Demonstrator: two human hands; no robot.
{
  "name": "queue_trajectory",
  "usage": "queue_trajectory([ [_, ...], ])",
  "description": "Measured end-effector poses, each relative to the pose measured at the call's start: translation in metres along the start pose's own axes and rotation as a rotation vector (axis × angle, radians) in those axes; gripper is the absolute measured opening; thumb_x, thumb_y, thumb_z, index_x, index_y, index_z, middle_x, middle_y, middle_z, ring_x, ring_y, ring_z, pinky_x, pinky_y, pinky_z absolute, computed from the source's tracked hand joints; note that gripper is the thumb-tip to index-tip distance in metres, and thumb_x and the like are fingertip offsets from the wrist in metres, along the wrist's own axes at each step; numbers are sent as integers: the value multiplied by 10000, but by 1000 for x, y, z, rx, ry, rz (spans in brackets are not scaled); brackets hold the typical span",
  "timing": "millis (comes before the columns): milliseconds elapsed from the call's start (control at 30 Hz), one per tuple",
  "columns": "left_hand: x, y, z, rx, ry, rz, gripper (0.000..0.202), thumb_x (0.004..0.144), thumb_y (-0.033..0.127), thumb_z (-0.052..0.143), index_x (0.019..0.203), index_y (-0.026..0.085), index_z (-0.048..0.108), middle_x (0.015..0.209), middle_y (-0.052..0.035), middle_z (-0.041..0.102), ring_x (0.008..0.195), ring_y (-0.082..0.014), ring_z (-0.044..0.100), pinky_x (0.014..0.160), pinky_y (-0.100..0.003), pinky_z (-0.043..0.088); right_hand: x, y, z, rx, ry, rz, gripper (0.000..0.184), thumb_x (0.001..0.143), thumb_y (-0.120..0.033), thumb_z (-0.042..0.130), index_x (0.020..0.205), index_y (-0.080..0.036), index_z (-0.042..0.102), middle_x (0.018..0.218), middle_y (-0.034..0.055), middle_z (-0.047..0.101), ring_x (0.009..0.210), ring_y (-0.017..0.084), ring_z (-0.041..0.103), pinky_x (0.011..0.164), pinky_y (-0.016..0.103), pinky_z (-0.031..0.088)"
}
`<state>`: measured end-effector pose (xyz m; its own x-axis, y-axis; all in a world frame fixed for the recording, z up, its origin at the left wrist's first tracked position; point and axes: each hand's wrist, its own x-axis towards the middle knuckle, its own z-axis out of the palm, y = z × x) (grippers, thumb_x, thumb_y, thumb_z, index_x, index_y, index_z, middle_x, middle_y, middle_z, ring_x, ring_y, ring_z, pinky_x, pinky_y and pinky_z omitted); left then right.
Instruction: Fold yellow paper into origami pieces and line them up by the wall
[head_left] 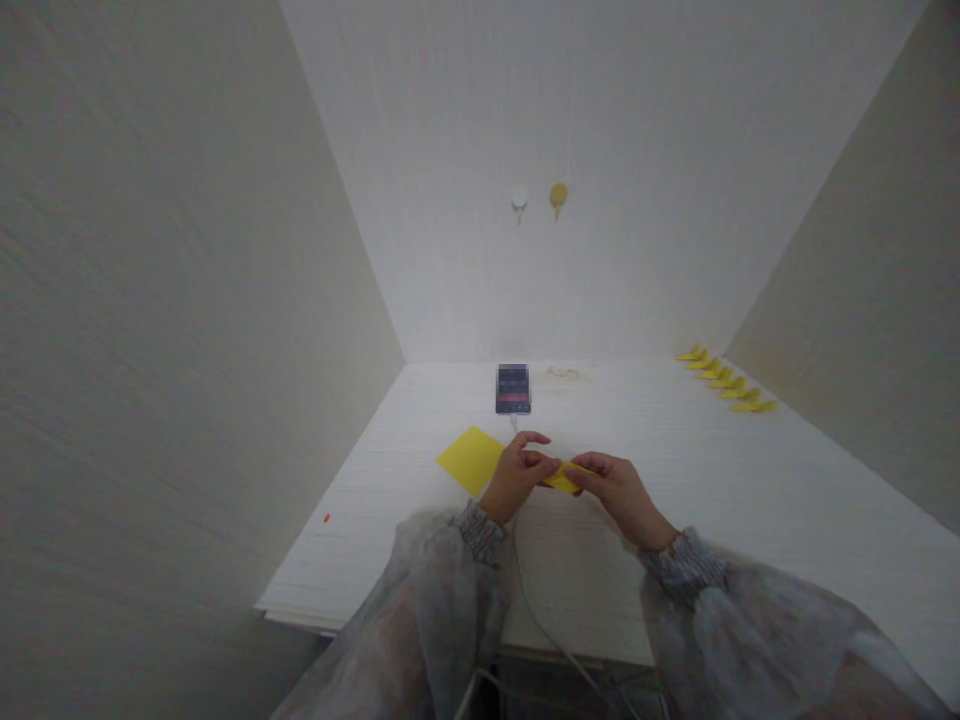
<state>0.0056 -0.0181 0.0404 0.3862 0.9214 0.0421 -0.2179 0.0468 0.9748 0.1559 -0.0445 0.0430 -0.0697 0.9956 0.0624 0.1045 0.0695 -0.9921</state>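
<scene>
Between my two hands is a small folded piece of yellow paper (561,480), held just above the white table. My left hand (516,474) pinches its left end between thumb and fingers, with the index finger raised. On the right end, the thumb and fingers of my right hand (616,488) are closed, covering part of the paper. A flat yellow paper sheet (471,458) lies on the table beside my left hand, which hides its right corner. Several folded yellow paper pieces (724,380) stand in a slanting row at the far right of the table.
A phone (513,390) lies near the back wall, and its white cable (529,590) runs under my hands to the table's front edge. Two hooks, one white (519,198) and one yellow (559,195), are on the wall. A small red speck (326,518) is at the left.
</scene>
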Motion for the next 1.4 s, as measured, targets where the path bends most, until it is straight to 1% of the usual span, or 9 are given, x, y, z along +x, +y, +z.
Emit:
queue_trajectory([
  [100,0,-1,1,19,21,41,398,603,280,649,898,162,409,545,37,589,485,-91,548,516,-221,456,-1,-1,1,20,-9,13,225,623,-375,608,646,-152,622,569,10,602,515,120,526,520,242,417],
  [267,-1,-1,2,31,53,87,394,597,263,657,868,174,385,581,22,610,512,-98,563,528,-220,456,-2,-3,1,78,-2,18,239,606,-387,621,641,-151,628,585,16,612,532,129,536,533,255,428],
  [533,-2,-2,2,-6,-66,-1,461,560,259,686,899,166,386,641,12,609,554,-109,580,577,-273,486,-1,2,0,104,-26,20,235,625,-375,617,649,-142,600,603,23,615,531,119,535,519,246,430],
  [633,-2,-4,1,3,-80,1,475,561,275,685,909,164,382,638,7,608,557,-117,584,577,-280,485,0,6,1,153,-26,-5,264,609,-366,631,758,-160,557,585,-6,585,522,120,538,504,248,432],
  [733,-2,-5,-1,0,-100,-5,478,567,276,683,915,166,374,642,-1,614,570,-129,592,575,-281,482,1,8,1,201,-42,-38,362,617,-348,635,897,-191,468,553,-40,548,502,120,534,504,258,432],
  [867,-2,-6,-1,-14,-93,-17,491,548,271,696,903,168,372,657,-13,622,581,-140,599,563,-273,476,0,10,1,220,-70,-45,391,633,-345,628,925,-215,402,560,-46,548,501,122,531,509,259,420],
  [1067,-3,-6,0,-36,-90,5,467,561,243,690,879,171,355,651,-11,623,548,-121,583,543,-255,464,-3,9,2,283,-84,-75,339,659,-295,613,900,-227,385,580,-46,549,526,120,533,524,250,407],
  [1267,-1,-3,-1,-23,-50,10,480,537,239,697,871,171,359,615,12,600,509,-104,559,515,-237,451,1,10,2,293,-124,-67,225,691,-272,570,854,-207,429,623,-37,560,585,121,551,585,255,409],
  [1400,0,-3,-2,-29,-43,3,495,515,221,703,867,173,359,591,31,577,489,-98,545,494,-225,441,3,11,0,279,-153,-62,253,689,-285,569,884,-207,427,621,-36,577,583,127,565,582,259,417],
])
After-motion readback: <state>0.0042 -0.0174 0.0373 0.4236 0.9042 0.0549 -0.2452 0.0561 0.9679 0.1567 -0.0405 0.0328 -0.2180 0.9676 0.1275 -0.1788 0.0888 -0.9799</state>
